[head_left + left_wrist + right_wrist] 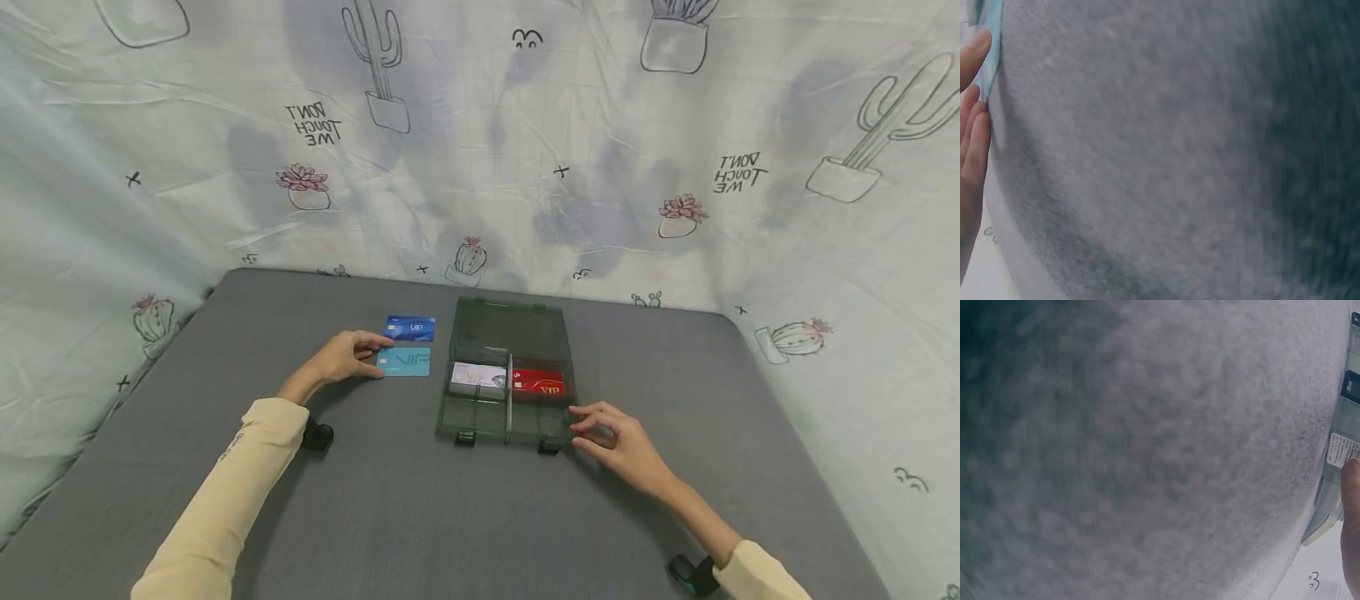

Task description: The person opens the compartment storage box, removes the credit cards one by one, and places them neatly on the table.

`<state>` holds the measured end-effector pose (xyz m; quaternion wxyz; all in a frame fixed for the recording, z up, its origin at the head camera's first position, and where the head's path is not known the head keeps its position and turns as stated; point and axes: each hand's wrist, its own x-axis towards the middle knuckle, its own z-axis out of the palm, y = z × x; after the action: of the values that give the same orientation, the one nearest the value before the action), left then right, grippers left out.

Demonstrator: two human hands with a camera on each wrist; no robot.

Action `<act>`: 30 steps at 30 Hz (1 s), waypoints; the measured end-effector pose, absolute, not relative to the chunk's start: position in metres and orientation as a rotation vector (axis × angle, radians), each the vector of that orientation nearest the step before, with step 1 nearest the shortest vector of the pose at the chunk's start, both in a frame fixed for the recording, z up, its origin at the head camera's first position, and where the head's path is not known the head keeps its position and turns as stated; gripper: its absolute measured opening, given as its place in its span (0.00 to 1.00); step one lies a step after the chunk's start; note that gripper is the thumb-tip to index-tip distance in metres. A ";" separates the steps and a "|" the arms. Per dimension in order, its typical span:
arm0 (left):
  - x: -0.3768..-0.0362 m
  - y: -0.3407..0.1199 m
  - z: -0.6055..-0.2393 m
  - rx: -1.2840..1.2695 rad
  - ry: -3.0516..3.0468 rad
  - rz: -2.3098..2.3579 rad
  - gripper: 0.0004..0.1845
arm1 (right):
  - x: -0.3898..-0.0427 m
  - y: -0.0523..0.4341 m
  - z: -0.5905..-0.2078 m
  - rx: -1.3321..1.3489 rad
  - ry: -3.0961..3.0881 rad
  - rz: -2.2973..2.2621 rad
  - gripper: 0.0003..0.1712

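Note:
A light blue VIP card (405, 362) lies on the grey table, and my left hand (341, 357) pinches its left end between thumb and fingers. In the left wrist view the thumb (977, 53) overlaps the card's edge. Just beyond it is a dark blue VIP card (411, 328). A dark see-through plastic box (474, 417) stands with its lid (510, 323) folded back. Inside, a white card (477, 377) sits in the back left compartment and a red VIP card (537, 382) in the back right one. My right hand (618, 442) rests its fingertips at the box's right wall.
The box has two black latches on its front edge, one of them the left latch (465, 437). Behind the grey table (390, 517) hangs a white curtain (480, 150) printed with cacti. A white label (1341, 450) is stuck on the box's side.

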<state>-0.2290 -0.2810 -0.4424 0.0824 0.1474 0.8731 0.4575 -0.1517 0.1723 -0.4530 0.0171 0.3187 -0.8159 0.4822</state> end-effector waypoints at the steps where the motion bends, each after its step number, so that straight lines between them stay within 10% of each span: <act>1: -0.230 -0.281 -0.442 0.439 2.626 1.333 0.28 | -0.152 0.172 -0.452 0.986 -2.538 1.497 0.07; 30: -0.245 -0.281 -0.429 0.419 2.645 1.122 0.27 | -0.160 0.171 -0.428 0.943 -2.582 1.570 0.08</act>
<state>-0.2453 -0.2810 -0.4291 0.1187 0.1432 0.9046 0.3837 -0.1601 0.1712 -0.4284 -0.0120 0.2977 -0.8156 0.4960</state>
